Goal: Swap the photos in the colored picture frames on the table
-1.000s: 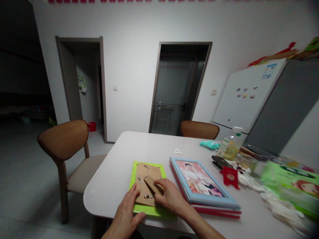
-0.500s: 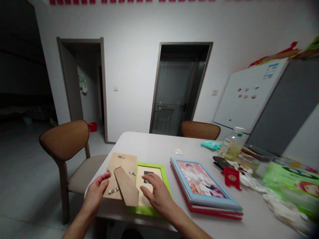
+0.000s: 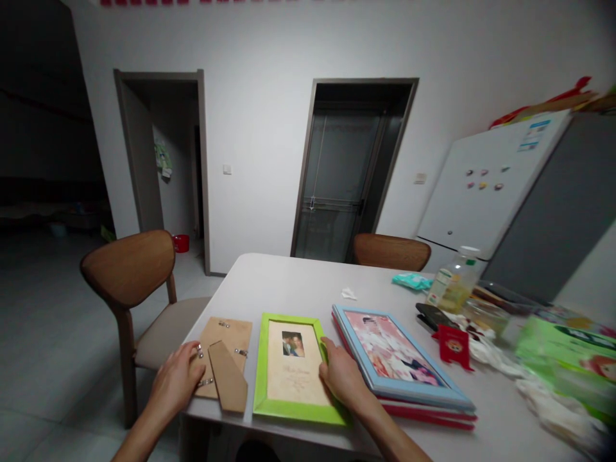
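The green photo frame (image 3: 261, 378) lies face up at the table's near edge, with a small photo (image 3: 292, 344) in its cream insert. My right hand (image 3: 342, 375) grips the frame's right side, its fingers bent over the rim. Left of it lies a brown backing board (image 3: 235, 337) with metal clips and a fold-out stand leg (image 3: 228, 378). Closed on that board's left edge is my left hand (image 3: 176, 378); part of its grip is hidden. A narrow gap separates board and frame.
Right of the frame is a stack of photo frames, a blue one (image 3: 404, 359) on top. Further right are a phone (image 3: 433, 316), a red card (image 3: 453, 346), a bottle (image 3: 455, 282), crumpled tissues and a green pack (image 3: 563, 350). A chair (image 3: 129, 269) stands left.
The backing board has shifted left and nearer, off the green frame, which now shows whole. My right hand has moved from over the insert to the frame's right edge.
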Demonstrator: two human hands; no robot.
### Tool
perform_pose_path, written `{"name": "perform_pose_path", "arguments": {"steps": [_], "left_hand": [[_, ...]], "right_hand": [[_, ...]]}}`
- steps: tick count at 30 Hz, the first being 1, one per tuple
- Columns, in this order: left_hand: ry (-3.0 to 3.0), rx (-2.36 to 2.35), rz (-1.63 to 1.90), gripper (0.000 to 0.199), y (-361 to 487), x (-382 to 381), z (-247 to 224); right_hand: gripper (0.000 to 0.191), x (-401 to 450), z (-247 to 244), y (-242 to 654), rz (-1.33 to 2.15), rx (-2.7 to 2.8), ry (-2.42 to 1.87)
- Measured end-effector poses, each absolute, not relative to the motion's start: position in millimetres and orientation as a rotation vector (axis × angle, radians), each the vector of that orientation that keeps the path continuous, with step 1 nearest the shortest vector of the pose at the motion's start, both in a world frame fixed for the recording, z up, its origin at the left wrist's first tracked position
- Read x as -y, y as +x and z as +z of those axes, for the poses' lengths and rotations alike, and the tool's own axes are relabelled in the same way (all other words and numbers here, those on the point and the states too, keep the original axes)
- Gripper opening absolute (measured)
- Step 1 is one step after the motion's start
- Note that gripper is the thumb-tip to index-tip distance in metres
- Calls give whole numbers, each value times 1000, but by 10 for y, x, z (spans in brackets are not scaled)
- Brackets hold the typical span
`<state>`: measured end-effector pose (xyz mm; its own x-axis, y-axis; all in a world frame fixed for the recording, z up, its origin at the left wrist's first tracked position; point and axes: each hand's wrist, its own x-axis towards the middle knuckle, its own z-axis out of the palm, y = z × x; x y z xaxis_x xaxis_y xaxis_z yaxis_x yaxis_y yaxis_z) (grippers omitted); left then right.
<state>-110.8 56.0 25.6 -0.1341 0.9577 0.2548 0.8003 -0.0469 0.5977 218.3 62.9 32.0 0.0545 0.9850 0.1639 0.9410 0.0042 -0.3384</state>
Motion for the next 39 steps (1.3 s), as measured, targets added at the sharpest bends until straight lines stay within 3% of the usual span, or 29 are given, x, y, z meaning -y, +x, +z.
{"name": "perform_pose_path", "arguments": {"steps": [3, 6, 10, 13, 17, 22, 27, 39], "left_hand": [[2051, -2027, 935, 34, -1008, -523, 232], [2139, -1934, 1030, 33, -703, -421, 297], [2210, -1557, 1069, 39, -71, -217, 457], [2226, -1335, 1065, 48, 325, -126, 532], [2315, -1195, 1163, 45, 521, -133, 606], [2339, -1222, 1336, 42, 349, -196, 783], [1966, -1594, 1463, 39, -80, -251, 806], [1899, -1953, 858, 31, -555, -156, 297]], "right_hand": [[56, -650, 369, 2223, 293, 1794, -1915], [58, -597, 466, 2208, 654, 1600, -1777], [67, -476, 686, 2083, 1067, 1331, -1517], [77, -415, 855, 1977, 1195, 1154, -1286], [83, -395, 965, 1919, 1244, 1139, -1156], [75, -463, 878, 2037, 1083, 1313, -1392], [59, -538, 669, 2213, 570, 1752, -1754], [46, -560, 292, 2270, 82, 2109, -1953]]}}
